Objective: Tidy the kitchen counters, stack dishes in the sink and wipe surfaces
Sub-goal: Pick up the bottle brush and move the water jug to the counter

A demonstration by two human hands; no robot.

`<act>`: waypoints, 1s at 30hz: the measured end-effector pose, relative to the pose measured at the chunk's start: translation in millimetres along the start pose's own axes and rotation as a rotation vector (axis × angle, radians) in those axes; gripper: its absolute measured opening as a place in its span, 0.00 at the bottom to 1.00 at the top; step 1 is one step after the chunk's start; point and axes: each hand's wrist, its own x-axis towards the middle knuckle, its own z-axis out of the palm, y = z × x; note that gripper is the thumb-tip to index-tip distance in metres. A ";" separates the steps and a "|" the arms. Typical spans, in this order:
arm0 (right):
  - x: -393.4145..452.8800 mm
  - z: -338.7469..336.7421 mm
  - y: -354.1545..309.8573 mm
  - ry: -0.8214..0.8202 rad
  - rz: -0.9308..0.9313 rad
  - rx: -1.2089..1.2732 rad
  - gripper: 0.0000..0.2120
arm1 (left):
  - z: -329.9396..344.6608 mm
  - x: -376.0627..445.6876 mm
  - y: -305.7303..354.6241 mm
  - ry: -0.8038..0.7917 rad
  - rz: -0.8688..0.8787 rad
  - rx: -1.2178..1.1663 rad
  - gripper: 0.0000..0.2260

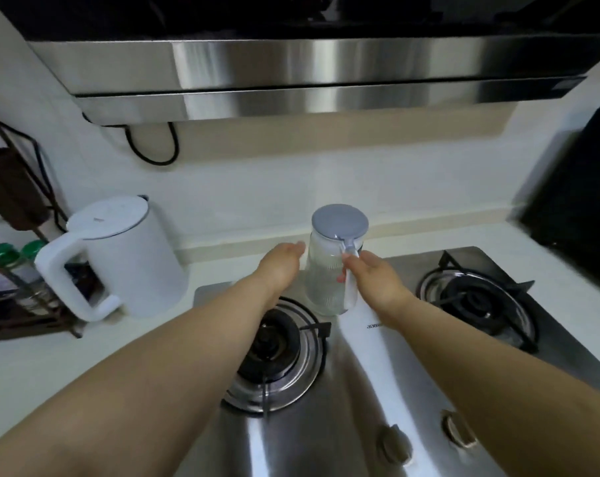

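Right now I am in the tidying step: a ribbed glass jug (326, 280) with a grey lid (340, 222) stands on the steel hob (371, 370) between my hands. My right hand (377, 280) has its fingers curled round the jug's white handle (350, 287). My left hand (281, 266) lies flat against the jug's far-left wall, fingers straight, steadying it. Left of that hand the white kettle (119, 256) sits on the worktop (51, 359). Next, I judge, the jug must be lifted upright, off the hob, clear of the burner (278, 352) below my left wrist.
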 end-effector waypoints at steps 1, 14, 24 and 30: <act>1.9 -4.3 1.7 0.000 -0.005 0.013 0.13 | 3.9 3.5 5.3 0.013 -0.015 -0.042 0.25; 37.9 -63.0 -3.0 0.129 0.026 0.591 0.09 | 59.5 2.3 47.4 -0.031 0.063 -0.323 0.26; 2.6 -10.3 -71.6 -0.078 -0.125 0.556 0.04 | -25.0 -58.9 31.6 0.214 0.139 -0.419 0.25; -47.2 88.0 -115.5 -0.254 -0.175 0.533 0.04 | -113.5 -123.5 -24.5 0.407 0.151 -0.478 0.23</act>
